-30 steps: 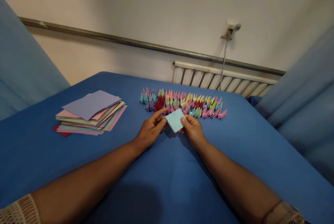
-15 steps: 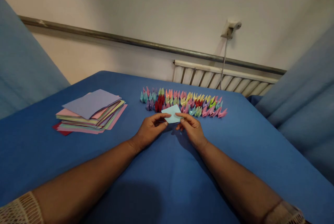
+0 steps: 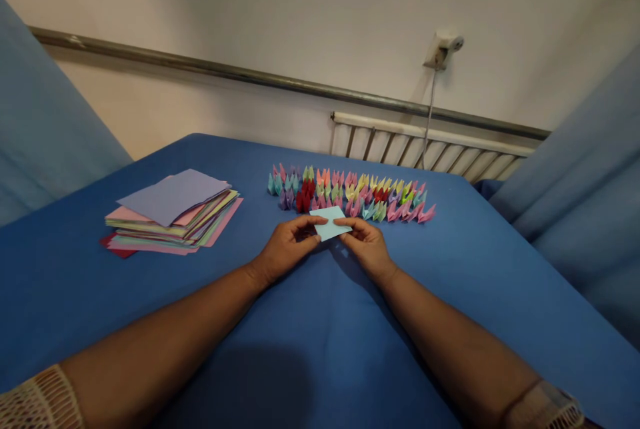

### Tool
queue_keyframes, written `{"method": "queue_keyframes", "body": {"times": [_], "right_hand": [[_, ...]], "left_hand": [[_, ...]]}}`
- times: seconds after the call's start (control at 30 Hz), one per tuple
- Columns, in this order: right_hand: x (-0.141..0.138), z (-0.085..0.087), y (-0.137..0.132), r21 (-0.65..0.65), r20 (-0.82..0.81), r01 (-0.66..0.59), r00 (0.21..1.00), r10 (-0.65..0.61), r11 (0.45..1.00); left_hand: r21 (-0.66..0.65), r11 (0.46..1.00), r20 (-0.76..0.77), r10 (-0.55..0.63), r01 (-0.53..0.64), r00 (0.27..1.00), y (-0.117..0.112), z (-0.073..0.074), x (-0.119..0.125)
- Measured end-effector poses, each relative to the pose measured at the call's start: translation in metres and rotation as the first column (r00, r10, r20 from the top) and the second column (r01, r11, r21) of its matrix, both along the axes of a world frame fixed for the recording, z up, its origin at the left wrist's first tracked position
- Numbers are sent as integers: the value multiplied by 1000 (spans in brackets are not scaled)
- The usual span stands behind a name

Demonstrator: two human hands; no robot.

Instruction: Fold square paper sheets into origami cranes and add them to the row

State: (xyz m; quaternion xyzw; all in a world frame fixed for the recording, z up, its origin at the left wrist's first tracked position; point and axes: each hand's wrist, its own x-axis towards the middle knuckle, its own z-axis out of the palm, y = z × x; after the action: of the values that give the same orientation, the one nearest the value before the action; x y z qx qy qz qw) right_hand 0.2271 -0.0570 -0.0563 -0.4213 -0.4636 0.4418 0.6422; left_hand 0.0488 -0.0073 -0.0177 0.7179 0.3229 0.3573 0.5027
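Note:
A small light blue paper (image 3: 330, 223) lies nearly flat just above the blue tablecloth (image 3: 320, 349), held between both hands. My left hand (image 3: 286, 247) pinches its left edge with thumb and fingers closed. On the paper's right side, my right hand (image 3: 366, 244) grips it with curled fingers. Right behind the paper stand rows of small folded paper pieces (image 3: 350, 194) in many colours.
A stack of coloured paper sheets (image 3: 173, 212), a lilac one on top, lies at the left of the table. Beyond the table's far edge are a white railing (image 3: 425, 139), a wall rail and a socket with a cable (image 3: 440, 49). Blue curtains hang on both sides.
The light blue paper has been tipped from a raised, tilted position down to nearly flat. Both hands have shifted slightly forward with it.

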Motion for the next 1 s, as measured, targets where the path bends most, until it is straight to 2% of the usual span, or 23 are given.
{"method": "queue_keyframes", "body": {"times": [0.17,0.27,0.37,0.47,0.57,0.67,0.73,0.83,0.9,0.93,1.0], "right_hand": [[1,3,-2,-33,-17,-31,999,31,999],[-1,8,-6,-98,-31,-17,999,14,995],[-7,9,-13,-183,-47,-7,999,-2,983],[-11,6,-22,-241,-55,-29,998,17,970],[-8,-3,-32,-262,-11,-11,1000,9,965],[3,-11,-46,-245,173,44,985,-1,969],[12,-12,-57,-180,433,125,901,-35,976],[21,-5,-72,-70,754,168,654,-58,983],[22,2,-76,40,862,203,489,-137,978],[22,6,-76,67,887,189,438,-146,980],[21,10,-73,50,914,103,396,-87,993]], "left_hand": [[-9,1000,2,-25,25,1000,2,0,-2],[5,999,-39,-31,31,999,4,-3,-3],[151,988,-131,26,-6,991,4,-3,-3],[331,944,-200,88,-17,976,1,0,-3],[407,909,-229,6,90,973,-3,2,-3],[423,852,-313,-181,307,933,-5,0,-2],[417,793,-402,-277,444,873,-6,-2,-2],[411,742,-499,-303,529,812,-6,-4,-1],[418,736,-515,-291,532,806,-6,-4,-1],[421,735,-514,-289,531,807,-6,-4,0],[425,736,-508,-289,527,812,-6,-4,0]]}}
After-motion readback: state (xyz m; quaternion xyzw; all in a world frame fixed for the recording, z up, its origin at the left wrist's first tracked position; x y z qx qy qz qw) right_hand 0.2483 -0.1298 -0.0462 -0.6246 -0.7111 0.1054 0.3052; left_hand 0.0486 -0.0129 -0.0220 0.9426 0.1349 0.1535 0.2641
